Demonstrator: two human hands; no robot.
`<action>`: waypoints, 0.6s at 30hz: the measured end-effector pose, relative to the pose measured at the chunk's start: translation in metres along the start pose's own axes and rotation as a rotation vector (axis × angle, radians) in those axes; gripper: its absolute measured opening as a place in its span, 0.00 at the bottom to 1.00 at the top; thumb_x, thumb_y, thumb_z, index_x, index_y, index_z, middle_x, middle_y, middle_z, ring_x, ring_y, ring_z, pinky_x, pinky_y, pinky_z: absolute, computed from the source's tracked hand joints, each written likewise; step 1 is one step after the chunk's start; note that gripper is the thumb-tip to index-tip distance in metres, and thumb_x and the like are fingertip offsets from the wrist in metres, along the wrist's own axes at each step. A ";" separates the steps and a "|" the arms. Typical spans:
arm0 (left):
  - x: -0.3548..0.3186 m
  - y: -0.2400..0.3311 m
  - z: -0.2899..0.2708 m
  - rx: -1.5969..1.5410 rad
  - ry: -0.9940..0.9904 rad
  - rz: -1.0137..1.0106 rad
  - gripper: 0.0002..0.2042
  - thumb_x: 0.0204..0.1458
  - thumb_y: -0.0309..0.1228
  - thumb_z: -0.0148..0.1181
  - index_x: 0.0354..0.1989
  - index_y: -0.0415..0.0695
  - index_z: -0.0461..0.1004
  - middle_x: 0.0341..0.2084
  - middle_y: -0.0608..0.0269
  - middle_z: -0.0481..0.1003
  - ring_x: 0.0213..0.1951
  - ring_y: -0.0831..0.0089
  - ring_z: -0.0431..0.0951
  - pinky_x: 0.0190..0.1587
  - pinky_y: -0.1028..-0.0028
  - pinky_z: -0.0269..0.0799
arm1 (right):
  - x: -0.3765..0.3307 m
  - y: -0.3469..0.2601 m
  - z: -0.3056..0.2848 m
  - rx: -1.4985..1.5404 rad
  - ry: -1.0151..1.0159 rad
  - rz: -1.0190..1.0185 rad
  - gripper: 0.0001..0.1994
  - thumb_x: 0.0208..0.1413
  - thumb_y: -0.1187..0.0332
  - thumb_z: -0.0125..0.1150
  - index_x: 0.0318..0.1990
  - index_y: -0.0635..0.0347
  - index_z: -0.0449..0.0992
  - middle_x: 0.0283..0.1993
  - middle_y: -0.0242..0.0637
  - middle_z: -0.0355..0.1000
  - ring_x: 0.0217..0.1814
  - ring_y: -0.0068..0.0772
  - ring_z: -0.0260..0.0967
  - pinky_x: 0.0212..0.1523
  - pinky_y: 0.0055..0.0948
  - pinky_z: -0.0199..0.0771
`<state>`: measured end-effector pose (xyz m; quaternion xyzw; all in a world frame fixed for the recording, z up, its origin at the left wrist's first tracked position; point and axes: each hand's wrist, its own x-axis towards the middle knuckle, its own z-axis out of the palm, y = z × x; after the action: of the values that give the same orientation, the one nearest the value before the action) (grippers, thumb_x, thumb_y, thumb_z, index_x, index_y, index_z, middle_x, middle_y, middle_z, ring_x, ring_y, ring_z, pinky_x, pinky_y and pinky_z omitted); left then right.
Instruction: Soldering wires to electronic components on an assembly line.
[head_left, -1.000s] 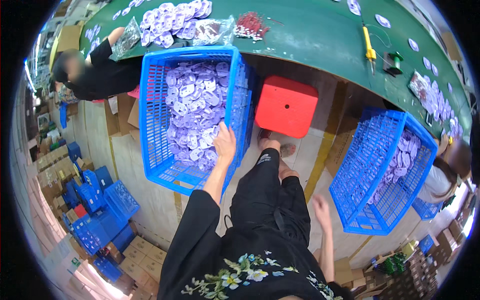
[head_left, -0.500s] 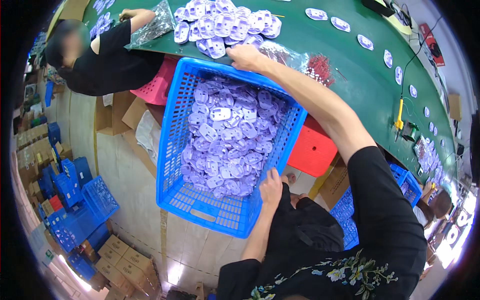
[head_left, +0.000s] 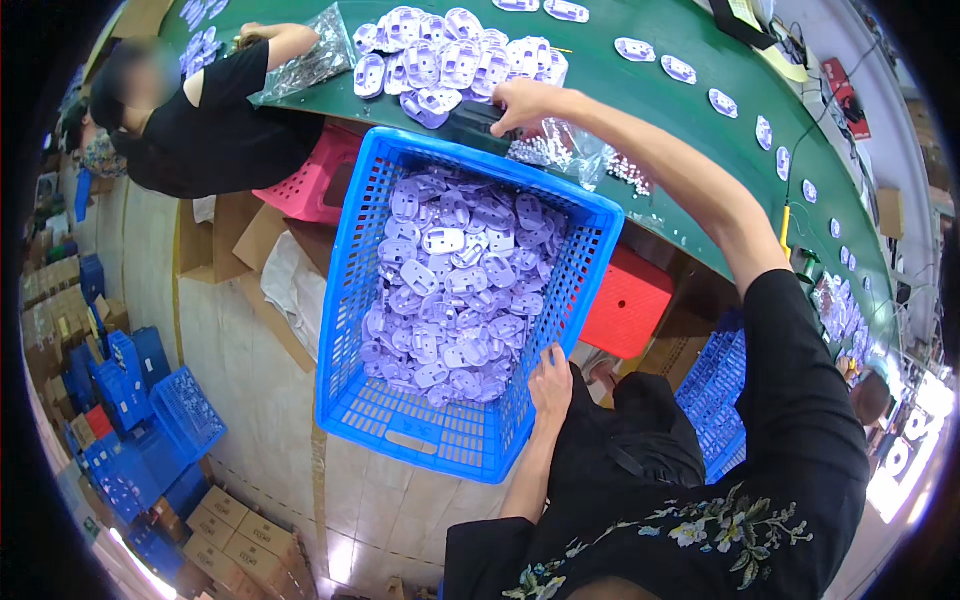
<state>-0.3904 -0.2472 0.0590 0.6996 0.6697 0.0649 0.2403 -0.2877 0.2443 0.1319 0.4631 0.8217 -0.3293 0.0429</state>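
Observation:
A large blue plastic basket (head_left: 345, 300), partly filled with pale purple plastic shells (head_left: 450, 290), stands in front of me against the table edge. On the basket's right wall, near its front, my left hand (head_left: 551, 385) is closed over the rim. My right hand (head_left: 525, 105) reaches across to the table, its fingers bent onto a dark, block-shaped thing (head_left: 477, 126) at the table edge; its kind is unclear. Just behind that lies a pile of the same purple shells (head_left: 440, 60). Beside my right hand is a clear bag (head_left: 560, 148) of small white pieces.
A green table (head_left: 690, 120) curves across the back, with spaced shells along it. To the left, a person in black (head_left: 205, 140) works beside a pink stool (head_left: 312, 180). A red stool (head_left: 625, 300) is right of the basket. Cartons (head_left: 240, 530) and blue crates (head_left: 140, 430) fill the lower left.
My right hand has shifted slightly right along the table edge, and the dark thing now shows under it. The red pieces near the bag no longer show. My left hand remains on the rim.

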 end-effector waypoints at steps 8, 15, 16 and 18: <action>0.021 0.023 -0.077 -0.276 -0.097 -0.079 0.29 0.59 0.44 0.58 0.62 0.37 0.62 0.51 0.41 0.72 0.44 0.45 0.79 0.41 0.55 0.77 | -0.223 -0.011 0.004 1.575 0.176 0.050 0.31 0.53 0.66 0.70 0.64 0.62 0.65 0.49 0.41 0.76 0.40 0.27 0.76 0.39 0.24 0.78; 0.101 0.153 -0.234 -1.064 -0.021 0.392 0.40 0.46 0.35 0.75 0.66 0.36 0.60 0.58 0.50 0.68 0.51 0.60 0.76 0.52 0.65 0.71 | -0.398 -0.101 0.033 1.790 0.841 -0.064 0.37 0.39 0.80 0.73 0.61 0.58 0.64 0.61 0.44 0.70 0.64 0.38 0.69 0.63 0.39 0.71; 0.107 0.170 -0.241 -1.088 -0.065 0.494 0.42 0.44 0.35 0.76 0.66 0.36 0.60 0.59 0.50 0.68 0.51 0.60 0.76 0.52 0.65 0.71 | -0.418 -0.109 0.037 1.775 0.957 -0.001 0.37 0.39 0.81 0.74 0.60 0.58 0.65 0.60 0.43 0.70 0.64 0.37 0.69 0.64 0.39 0.70; 0.110 0.200 -0.265 -1.031 -0.055 0.685 0.39 0.42 0.35 0.77 0.63 0.35 0.65 0.57 0.49 0.71 0.52 0.59 0.76 0.53 0.64 0.72 | -0.447 -0.142 0.031 1.750 1.062 0.084 0.38 0.39 0.80 0.77 0.61 0.59 0.64 0.58 0.39 0.70 0.61 0.32 0.69 0.63 0.35 0.71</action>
<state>-0.3085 -0.0720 0.3506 0.6701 0.2834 0.4357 0.5300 -0.1529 -0.1518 0.3465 0.4465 0.1894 -0.5643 -0.6680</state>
